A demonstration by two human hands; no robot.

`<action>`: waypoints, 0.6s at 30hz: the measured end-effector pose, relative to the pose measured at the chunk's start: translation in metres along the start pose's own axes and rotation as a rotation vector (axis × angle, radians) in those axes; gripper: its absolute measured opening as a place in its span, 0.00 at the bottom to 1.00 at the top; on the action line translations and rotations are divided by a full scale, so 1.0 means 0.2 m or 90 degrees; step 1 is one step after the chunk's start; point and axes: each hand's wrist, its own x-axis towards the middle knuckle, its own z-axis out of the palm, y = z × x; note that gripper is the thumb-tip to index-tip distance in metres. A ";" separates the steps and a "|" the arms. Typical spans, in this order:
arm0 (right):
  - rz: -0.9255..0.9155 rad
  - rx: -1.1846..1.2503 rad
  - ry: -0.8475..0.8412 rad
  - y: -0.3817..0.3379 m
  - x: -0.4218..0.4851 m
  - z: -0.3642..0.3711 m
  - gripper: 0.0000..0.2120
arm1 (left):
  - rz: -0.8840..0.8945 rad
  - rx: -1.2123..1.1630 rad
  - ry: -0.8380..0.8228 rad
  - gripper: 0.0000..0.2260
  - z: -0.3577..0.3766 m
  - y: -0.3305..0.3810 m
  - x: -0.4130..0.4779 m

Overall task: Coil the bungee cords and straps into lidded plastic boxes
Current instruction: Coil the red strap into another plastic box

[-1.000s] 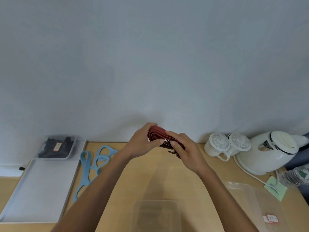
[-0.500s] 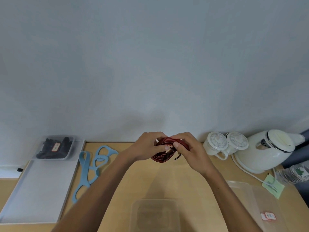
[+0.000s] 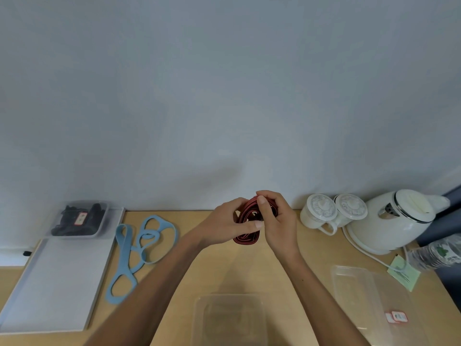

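A dark red strap (image 3: 247,216), wound into a coil, is held above the wooden table. My left hand (image 3: 228,222) grips its left side, thumb across the lower loops. My right hand (image 3: 278,221) grips the right side with the thumb on top. An open clear plastic box (image 3: 229,318) lies on the table below my arms. A light blue strap (image 3: 139,248) lies loose on the table to the left. A lidded clear box holding black cords (image 3: 79,218) sits on the white tray (image 3: 57,280) at the far left.
Clear lids with red labels (image 3: 369,298) lie at the right front. Two white lidded mugs (image 3: 331,212), a white kettle (image 3: 396,221) with its cable, a green note (image 3: 404,272) and a water bottle (image 3: 441,254) stand at the right. A grey wall runs behind the table.
Both hands have turned the red coil from lying flatter to more upright and shifted it slightly right and lower. The loops look tighter.
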 end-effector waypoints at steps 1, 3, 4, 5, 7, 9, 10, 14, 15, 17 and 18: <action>0.003 -0.001 -0.001 0.00 0.00 0.01 0.06 | 0.003 0.001 0.005 0.23 0.00 0.00 0.00; 0.008 0.000 -0.012 -0.01 0.00 0.01 0.06 | 0.004 0.012 0.015 0.22 0.00 0.01 -0.01; 0.011 0.001 -0.019 -0.01 0.00 0.01 0.06 | 0.004 0.020 0.016 0.21 -0.01 0.01 -0.01; 0.014 0.000 -0.027 -0.01 0.00 0.01 0.07 | 0.007 0.024 0.015 0.22 -0.01 0.01 -0.01; 0.019 -0.001 -0.045 -0.02 0.00 0.00 0.07 | 0.013 0.020 0.016 0.26 -0.01 0.01 -0.02; 0.024 -0.003 -0.067 -0.02 0.00 0.00 0.07 | 0.014 0.018 0.028 0.27 -0.01 0.01 -0.02; 0.022 -0.003 -0.080 -0.02 0.01 -0.01 0.08 | 0.017 0.016 0.037 0.26 -0.01 0.00 -0.02; -0.052 -0.022 -0.147 -0.01 0.02 -0.05 0.12 | 0.016 -0.069 0.070 0.17 -0.03 0.01 -0.02; -0.077 -0.035 -0.161 0.00 0.02 -0.06 0.12 | 0.012 -0.104 0.071 0.13 -0.04 0.01 -0.02; -0.108 -0.068 -0.164 0.02 0.03 -0.08 0.14 | 0.009 -0.145 0.067 0.10 -0.04 0.01 -0.02; -0.116 -0.083 -0.160 0.03 0.02 -0.08 0.14 | 0.008 -0.160 0.065 0.10 -0.04 0.01 -0.02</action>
